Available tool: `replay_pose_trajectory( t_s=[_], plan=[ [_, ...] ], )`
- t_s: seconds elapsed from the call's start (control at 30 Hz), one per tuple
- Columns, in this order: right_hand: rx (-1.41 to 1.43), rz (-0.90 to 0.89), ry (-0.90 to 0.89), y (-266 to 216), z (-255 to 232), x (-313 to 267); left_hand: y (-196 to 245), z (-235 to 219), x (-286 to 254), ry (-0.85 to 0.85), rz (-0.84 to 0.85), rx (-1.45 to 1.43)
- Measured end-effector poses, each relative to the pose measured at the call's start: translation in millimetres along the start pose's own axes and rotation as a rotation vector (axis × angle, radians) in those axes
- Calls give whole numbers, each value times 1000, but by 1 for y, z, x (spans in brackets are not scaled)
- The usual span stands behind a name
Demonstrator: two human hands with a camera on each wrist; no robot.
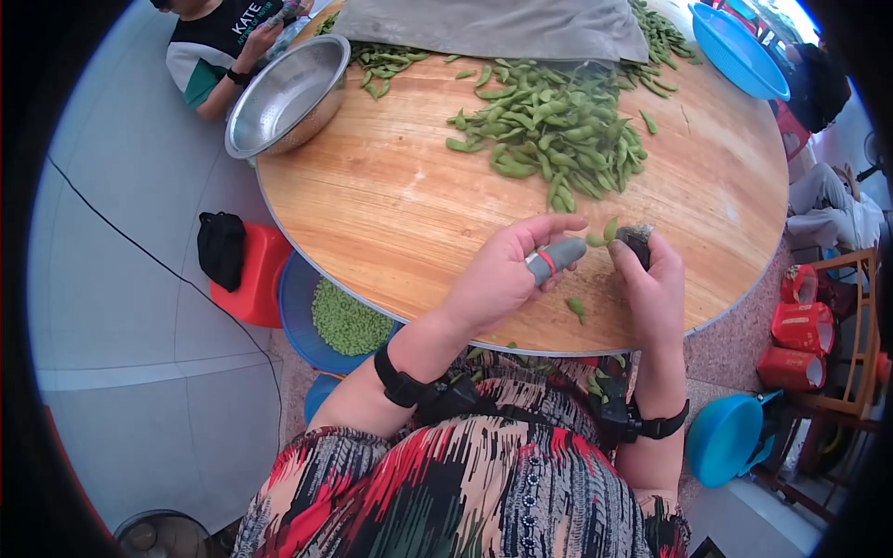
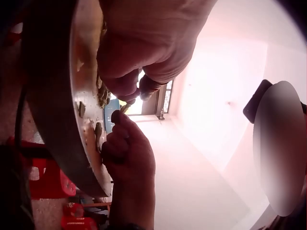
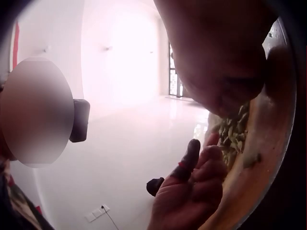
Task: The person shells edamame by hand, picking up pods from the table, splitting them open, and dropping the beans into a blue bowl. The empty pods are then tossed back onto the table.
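A green soybean pod (image 1: 595, 240) is pinched in my right hand (image 1: 659, 293), between the thumb and a dark, worn covering (image 1: 636, 244) at the forefinger. My left hand (image 1: 502, 270) is just left of that pod, its forefinger stretched out and its thumb apart from it. A grey thumb cover (image 1: 561, 259) with a red band sits on the left thumb. In the right wrist view the left hand (image 3: 192, 191) shows its palm side with the thumb raised. One loose pod (image 1: 577, 308) lies on the table below the hands.
A pile of soybean pods (image 1: 558, 126) lies beyond my hands on the round wooden table (image 1: 372, 214). Behind it is a grey cloth (image 1: 493, 23). A metal colander (image 1: 288, 98) stands at the left edge, a blue basket (image 1: 739, 51) at the right. Below left, a blue tub (image 1: 296, 312) holds shelled beans.
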State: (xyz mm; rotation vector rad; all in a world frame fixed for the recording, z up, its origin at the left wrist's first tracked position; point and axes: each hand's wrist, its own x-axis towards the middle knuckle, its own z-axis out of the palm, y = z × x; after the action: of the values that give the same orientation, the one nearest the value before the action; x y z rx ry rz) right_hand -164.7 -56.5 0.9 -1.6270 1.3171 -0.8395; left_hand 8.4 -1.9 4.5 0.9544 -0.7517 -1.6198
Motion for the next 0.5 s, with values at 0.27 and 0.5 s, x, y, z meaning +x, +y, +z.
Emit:
replay_pose_trajectory(
  t_s=[0.27, 0.5],
  plan=[
    [727, 341, -482, -9, -19, -6, 5, 0, 9, -125, -100, -92],
    [794, 258, -543, -28, -2, -27, -3, -2, 1, -89, 16, -229]
  ],
)
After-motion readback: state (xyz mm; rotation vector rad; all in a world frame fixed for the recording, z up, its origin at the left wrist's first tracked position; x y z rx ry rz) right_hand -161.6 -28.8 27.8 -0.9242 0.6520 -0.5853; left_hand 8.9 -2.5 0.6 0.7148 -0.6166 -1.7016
